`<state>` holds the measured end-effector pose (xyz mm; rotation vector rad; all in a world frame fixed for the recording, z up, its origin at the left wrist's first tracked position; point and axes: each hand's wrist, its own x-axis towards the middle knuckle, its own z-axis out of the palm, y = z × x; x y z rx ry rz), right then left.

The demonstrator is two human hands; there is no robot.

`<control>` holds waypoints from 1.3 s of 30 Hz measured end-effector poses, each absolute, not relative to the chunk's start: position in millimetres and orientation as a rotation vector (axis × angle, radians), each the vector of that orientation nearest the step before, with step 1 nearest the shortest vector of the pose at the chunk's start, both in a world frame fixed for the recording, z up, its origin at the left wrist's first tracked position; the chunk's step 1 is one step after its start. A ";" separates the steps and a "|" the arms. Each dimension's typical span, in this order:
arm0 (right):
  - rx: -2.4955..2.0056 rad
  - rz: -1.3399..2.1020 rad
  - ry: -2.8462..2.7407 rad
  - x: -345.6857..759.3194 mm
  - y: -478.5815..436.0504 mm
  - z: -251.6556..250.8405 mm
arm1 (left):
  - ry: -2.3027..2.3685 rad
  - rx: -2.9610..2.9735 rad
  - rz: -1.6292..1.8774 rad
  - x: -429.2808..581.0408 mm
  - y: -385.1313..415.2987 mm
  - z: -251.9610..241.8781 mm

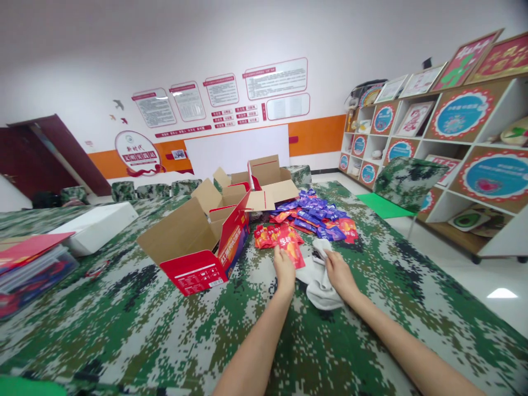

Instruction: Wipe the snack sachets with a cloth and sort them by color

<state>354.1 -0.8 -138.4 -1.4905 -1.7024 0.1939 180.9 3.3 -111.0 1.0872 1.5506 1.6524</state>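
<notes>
My left hand (284, 268) is closed on the lower left edge of a red snack packet (292, 248), printed in orange and white. To its right, my right hand (339, 272) grips a light grey cloth (319, 289), bunched at the top and spread loosely below. The cloth touches or nearly touches the packet's right side. Just beyond both hands lies a loose heap of purple packets (315, 210). More red packets (264, 236) lie at the heap's left and right ends.
Left of my hands stands an open red carton (198, 272) with raised cardboard flaps; another open carton (268, 171) is behind it. A white box (101, 225) and a clear plastic bin (37, 280) stand farther left. The camouflage tablecloth (173, 341) covers the table. Shelves (449, 159) stand at right.
</notes>
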 end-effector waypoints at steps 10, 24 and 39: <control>-1.694 -0.048 -1.583 424.0 21.0 -120.3 | 2.224 1.339 1.391 78.6 38.6 -117.1; -1.664 0.086 -1.430 439.3 12.8 -143.3 | 2.627 1.694 1.232 99.5 48.3 -111.8; -1.737 0.108 -0.934 482.7 7.6 -118.4 | 1.219 2.645 0.705 341.2 95.2 -124.6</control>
